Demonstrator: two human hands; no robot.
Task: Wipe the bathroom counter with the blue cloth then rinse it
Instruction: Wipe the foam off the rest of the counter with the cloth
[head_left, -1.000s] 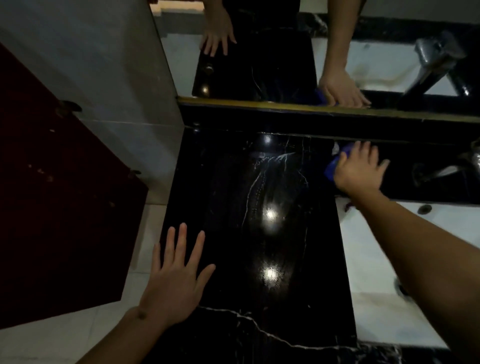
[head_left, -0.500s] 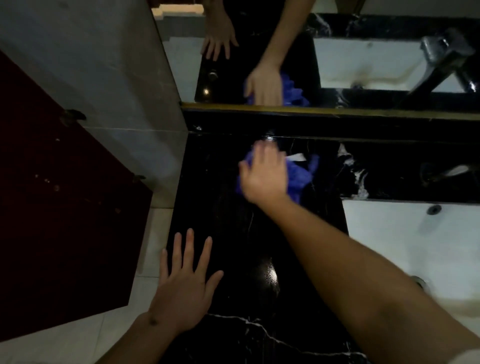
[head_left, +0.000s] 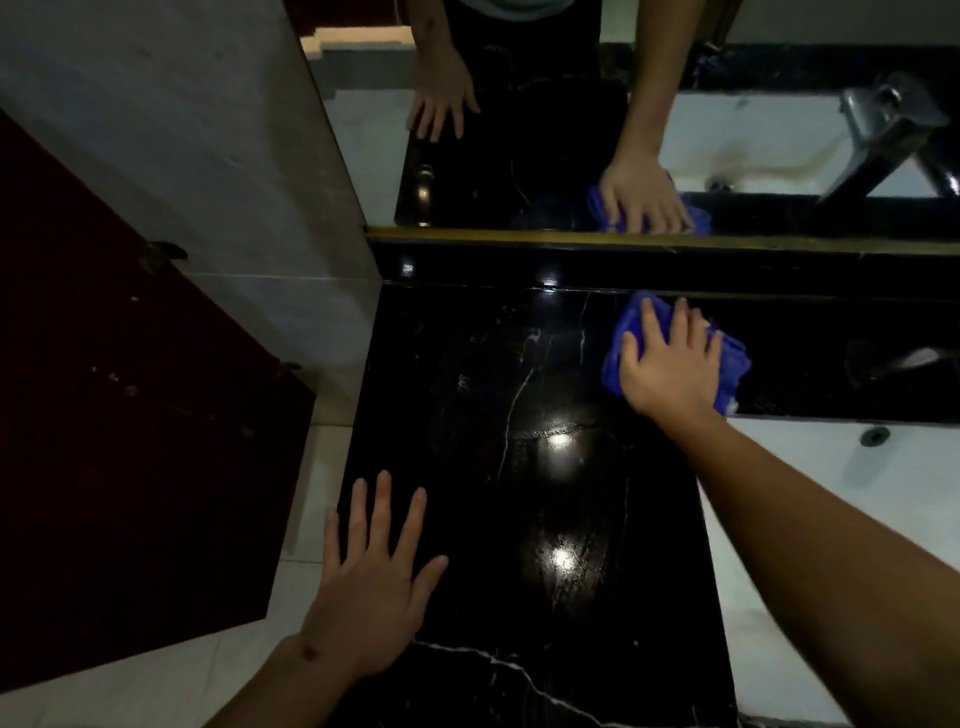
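Since half a second ago your right hand (head_left: 670, 364) has swept the blue cloth (head_left: 675, 353) rightward to the counter's (head_left: 493, 415) far right, beside the sink (head_left: 831, 493). Fingers flat, pressing, not gripping; open counter lies left and nearer. Left hand (head_left: 374, 571): splayed flat, near-left edge.

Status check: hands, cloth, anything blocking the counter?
Right hand flat, pressing blue cloth at counter's back edge. Left hand flat on near corner. Nothing seen blocking. Rinse not yet done.
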